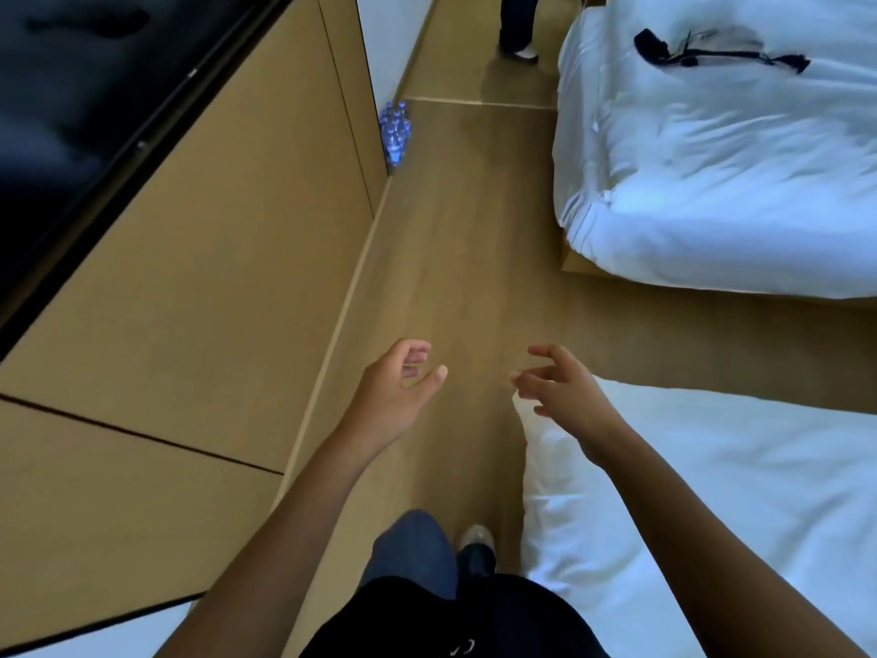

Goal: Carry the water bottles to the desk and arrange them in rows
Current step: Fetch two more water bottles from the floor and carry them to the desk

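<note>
A pack of several blue-capped water bottles stands on the wooden floor far ahead, against the corner of the tan wall panel. My left hand is stretched out in front of me over the floor, fingers loosely curled, holding nothing. My right hand is out beside it, fingers spread and relaxed, also holding nothing. Both hands are well short of the bottles.
A tan panelled wall with a black screen runs along the left. Two beds with white duvets stand on the right, leaving a floor aisle between. Another person's legs stand at the far end.
</note>
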The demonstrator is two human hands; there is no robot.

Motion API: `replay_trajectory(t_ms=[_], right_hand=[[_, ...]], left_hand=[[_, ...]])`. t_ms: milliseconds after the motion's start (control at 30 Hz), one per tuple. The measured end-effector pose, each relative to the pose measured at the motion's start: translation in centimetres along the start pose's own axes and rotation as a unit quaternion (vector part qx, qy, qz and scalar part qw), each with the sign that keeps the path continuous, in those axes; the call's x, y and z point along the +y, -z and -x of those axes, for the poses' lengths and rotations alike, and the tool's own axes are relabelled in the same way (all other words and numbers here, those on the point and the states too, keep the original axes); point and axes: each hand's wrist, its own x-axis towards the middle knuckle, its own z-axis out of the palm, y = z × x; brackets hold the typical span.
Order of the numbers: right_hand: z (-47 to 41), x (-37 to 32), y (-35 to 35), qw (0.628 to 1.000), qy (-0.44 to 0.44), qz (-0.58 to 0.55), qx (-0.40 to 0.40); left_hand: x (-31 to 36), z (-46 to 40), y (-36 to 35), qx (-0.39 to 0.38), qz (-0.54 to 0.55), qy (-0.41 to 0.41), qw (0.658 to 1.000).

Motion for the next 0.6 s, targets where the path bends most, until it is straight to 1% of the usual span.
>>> replay_trajectory(t_ms=[133,300,467,600], right_hand=[[-7.0,-3.0,2.1,1.0,0.0,0.001,0.005],[-17.1,-6.9,3.3,1.0,-0.003,0.008,0.019],[-28.5,-13.2,4.5,0.999,-0.001,0.006,0.038],[-36.1,-17.9,5.4,0.999,0.003,0.001,0.047]], left_hand=[[1.7,-7.4,-0.2,0.001,0.005,0.005,1.0],[2.8,-18.5,0.2,-0.019,0.006,0.004,1.0],[5.1,-31.5,2.3,-0.023,0.007,-0.001,1.0],[7.0,-40.2,4.1,-0.026,0.002,-0.002,1.0]])
